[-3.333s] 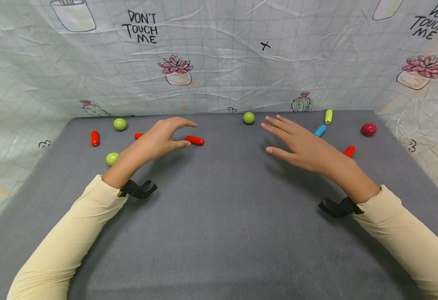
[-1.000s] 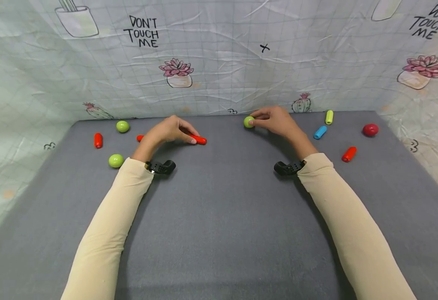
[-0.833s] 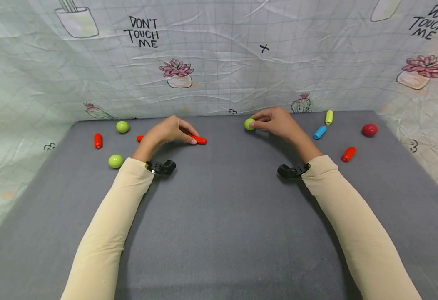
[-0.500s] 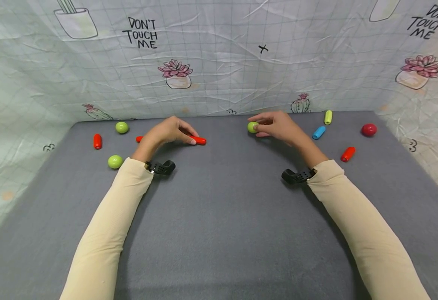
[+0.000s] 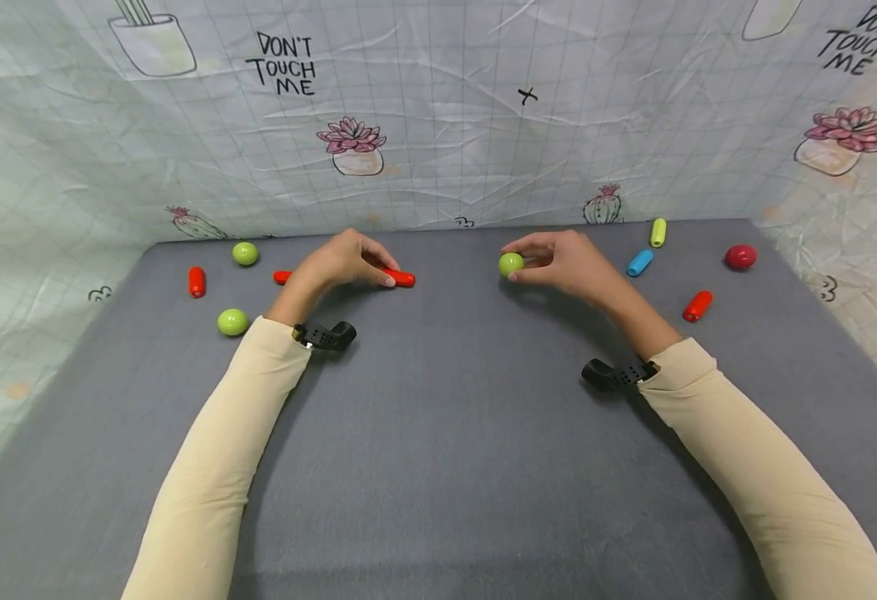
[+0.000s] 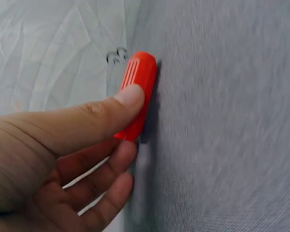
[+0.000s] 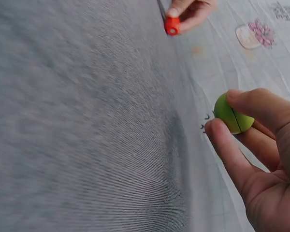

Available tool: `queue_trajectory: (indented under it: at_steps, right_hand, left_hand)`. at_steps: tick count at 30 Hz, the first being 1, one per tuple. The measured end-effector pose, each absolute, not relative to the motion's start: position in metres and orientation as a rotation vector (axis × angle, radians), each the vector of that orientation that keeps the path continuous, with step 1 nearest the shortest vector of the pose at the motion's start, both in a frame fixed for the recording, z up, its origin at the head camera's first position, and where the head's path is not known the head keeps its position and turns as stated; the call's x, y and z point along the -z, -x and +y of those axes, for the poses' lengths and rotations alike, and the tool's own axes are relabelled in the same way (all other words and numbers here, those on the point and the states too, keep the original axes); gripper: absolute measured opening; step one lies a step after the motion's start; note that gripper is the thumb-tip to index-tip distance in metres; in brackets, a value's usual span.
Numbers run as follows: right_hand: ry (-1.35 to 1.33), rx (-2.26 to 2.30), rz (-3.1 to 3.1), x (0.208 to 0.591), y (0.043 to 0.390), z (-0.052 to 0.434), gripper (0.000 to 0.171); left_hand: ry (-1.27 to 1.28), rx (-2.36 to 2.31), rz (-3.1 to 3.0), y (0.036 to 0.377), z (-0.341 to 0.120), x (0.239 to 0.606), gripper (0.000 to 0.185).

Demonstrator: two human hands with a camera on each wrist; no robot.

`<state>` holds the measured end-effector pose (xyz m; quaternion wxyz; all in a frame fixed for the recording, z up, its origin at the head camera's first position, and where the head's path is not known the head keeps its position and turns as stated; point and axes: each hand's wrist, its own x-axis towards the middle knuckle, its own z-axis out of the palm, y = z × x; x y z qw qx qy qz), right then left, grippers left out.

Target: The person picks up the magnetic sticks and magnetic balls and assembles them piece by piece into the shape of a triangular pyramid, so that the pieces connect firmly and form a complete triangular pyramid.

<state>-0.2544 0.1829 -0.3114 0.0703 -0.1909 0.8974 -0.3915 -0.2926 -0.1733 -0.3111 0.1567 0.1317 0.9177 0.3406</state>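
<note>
My left hand (image 5: 343, 260) pinches a ribbed red cylinder (image 6: 142, 70) that lies on the grey cloth near the back. In the left wrist view the thumb presses on its side, and part of the fingers is hidden behind it. Between thumb and fingertips, my right hand (image 5: 568, 265) holds a shiny green ball (image 5: 510, 265). A dark line runs across that ball in the right wrist view, where it hangs clear of the grey surface. The far end of the red cylinder, with a small hole, also shows there beside the left fingers.
On the left lie two green balls (image 5: 233, 322) and two red cylinders (image 5: 197, 282), one partly behind the left wrist. To the right are a blue cylinder (image 5: 639, 262), a yellow-green cylinder (image 5: 659, 232), a red cylinder (image 5: 698, 306) and a dark red ball (image 5: 741, 257). A printed curtain (image 5: 438, 108) borders the back.
Both hands reached down from hovering and took hold of the red cylinder and the green ball. The right hand then drew the ball slightly right and nearer; the left hand stayed in place.
</note>
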Motion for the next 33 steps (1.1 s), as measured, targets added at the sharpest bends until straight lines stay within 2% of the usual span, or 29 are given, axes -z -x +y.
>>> queue_trajectory:
  at_steps: [7,21,33]
  right_hand:
    - [0.608,1.167,2.763,0.311,0.235,0.184,0.040]
    - [0.673,1.223,2.719,0.305,0.184,0.178,0.040]
    - [0.719,1.324,2.653,0.306,0.162,0.173,0.040]
  left_hand:
    - [-0.469,-0.973,2.741,0.270,-0.156,0.306,0.021]
    - [-0.631,-1.140,2.778,0.194,-0.128,0.291,0.021]
    - [-0.728,-1.221,2.715,0.164,-0.113,0.289,0.021]
